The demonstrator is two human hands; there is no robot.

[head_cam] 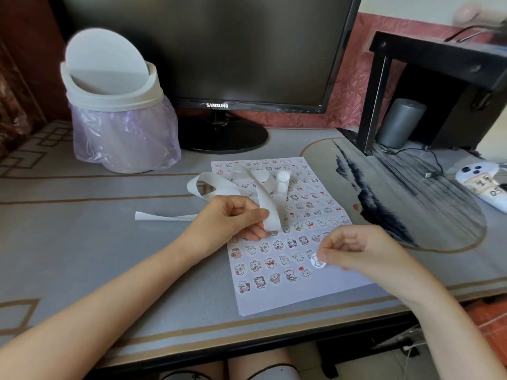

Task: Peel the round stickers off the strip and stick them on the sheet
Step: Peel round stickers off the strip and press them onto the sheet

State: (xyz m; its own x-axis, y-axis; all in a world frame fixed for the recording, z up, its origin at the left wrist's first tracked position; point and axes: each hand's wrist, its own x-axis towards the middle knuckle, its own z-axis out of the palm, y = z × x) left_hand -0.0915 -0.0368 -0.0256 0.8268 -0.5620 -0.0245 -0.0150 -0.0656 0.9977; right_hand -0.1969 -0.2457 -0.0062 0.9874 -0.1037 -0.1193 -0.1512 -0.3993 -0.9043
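Observation:
A white sheet (277, 294) printed with rows of small cartoon animals lies on the desk in front of me. My left hand (230, 220) pinches a long curling white backing strip (266, 198) above the sheet's middle; two round white stickers (282, 181) still sit on the strip's far part. The strip's loose end (162, 216) trails left on the desk. My right hand (354, 248) pinches one round translucent sticker (317, 261) at the fingertips, held at the sheet's right side over the lower rows. Whether the sticker touches the paper I cannot tell.
A white swing-lid bin (112, 105) with a purple bag stands back left. A black monitor (208, 50) stands behind the sheet. A black stand (428, 86) and grey cylinder (400, 122) are at back right, a phone (482, 185) at far right.

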